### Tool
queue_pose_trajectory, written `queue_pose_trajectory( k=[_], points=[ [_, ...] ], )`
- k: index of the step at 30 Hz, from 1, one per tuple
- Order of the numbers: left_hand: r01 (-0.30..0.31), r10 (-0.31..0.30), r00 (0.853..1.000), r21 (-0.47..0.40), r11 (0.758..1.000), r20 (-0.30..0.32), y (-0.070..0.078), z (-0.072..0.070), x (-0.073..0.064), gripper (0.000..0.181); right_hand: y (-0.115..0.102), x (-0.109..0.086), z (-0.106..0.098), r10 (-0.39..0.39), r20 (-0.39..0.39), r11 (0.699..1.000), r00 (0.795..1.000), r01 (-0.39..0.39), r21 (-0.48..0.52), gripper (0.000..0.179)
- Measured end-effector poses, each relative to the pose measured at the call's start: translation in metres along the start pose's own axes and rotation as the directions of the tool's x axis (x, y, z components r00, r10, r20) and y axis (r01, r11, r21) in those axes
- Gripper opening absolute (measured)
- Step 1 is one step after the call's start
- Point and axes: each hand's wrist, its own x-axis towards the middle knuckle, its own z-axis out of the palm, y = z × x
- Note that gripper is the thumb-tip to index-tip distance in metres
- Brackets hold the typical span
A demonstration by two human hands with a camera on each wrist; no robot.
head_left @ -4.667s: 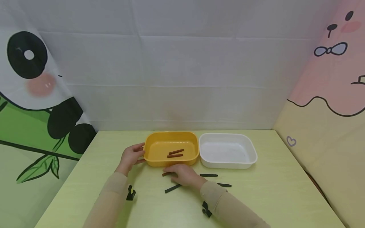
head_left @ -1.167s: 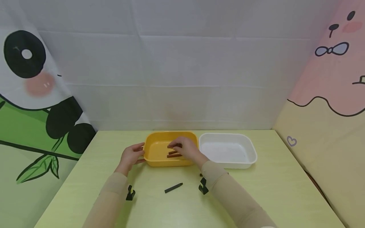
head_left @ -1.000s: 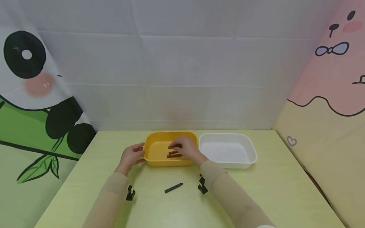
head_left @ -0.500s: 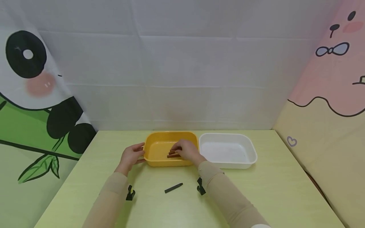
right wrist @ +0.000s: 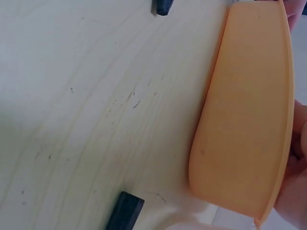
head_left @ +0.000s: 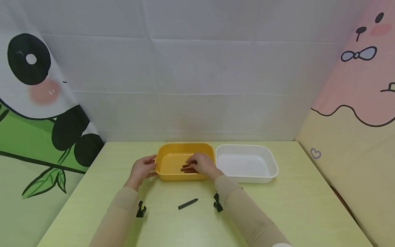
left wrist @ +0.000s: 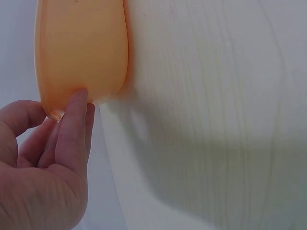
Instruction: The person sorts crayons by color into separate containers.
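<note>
Your left hand [head_left: 142,171] pinches the yellow rectangular plastic tray [head_left: 168,164]; your right hand [head_left: 202,164] covers slim brown sticks [head_left: 186,169] inside, its grip unclear. You're seemingly arranging them; next probably calls for easing fingers clear.

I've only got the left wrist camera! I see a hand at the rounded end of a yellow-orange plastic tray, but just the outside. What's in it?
Observer: The head view shows short, brown, crayon-like sticks lying inside the yellow-orange tray.

Operator: Ooh! Is anybody touching them?

Observer: The bare right hand is reaching into the tray, fingers down among the sticks; I can't tell if it grips one.

Operator: And what's next door to the tray?

Observer: A white plastic tray, rectangular with rounded corners, stands right beside it on the person's right.
</note>
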Motion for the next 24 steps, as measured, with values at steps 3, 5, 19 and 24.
queue_pose_trajectory(
  k=[3, 5, 19, 24],
  points=[
    [0.003, -0.003, 1.000, 0.006, 1.000, 0.004, 0.001, 0.000, 0.000, 0.052, 0.000, -0.002, -0.002, -0.013, -0.005, 1.000, 1.000, 0.013, 0.023, 0.019],
    [0.005, -0.005, 1.000, 0.008, 1.000, 0.004, 0.001, -0.001, -0.001, 0.052, -0.001, -0.003, -0.003, -0.020, -0.010, 0.999, 1.000, 0.021, 0.050, 0.020],
    [-0.002, 0.002, 1.000, 0.005, 1.000, 0.006, 0.000, -0.001, 0.000, 0.052, -0.004, -0.020, -0.017, -0.053, -0.042, 0.987, 0.998, 0.059, 0.147, 0.023],
    [-0.010, 0.010, 1.000, 0.007, 1.000, 0.005, -0.001, 0.000, 0.000, 0.052, -0.004, -0.028, -0.022, -0.062, -0.064, 0.982, 0.996, 0.073, 0.176, 0.025]
  ],
)
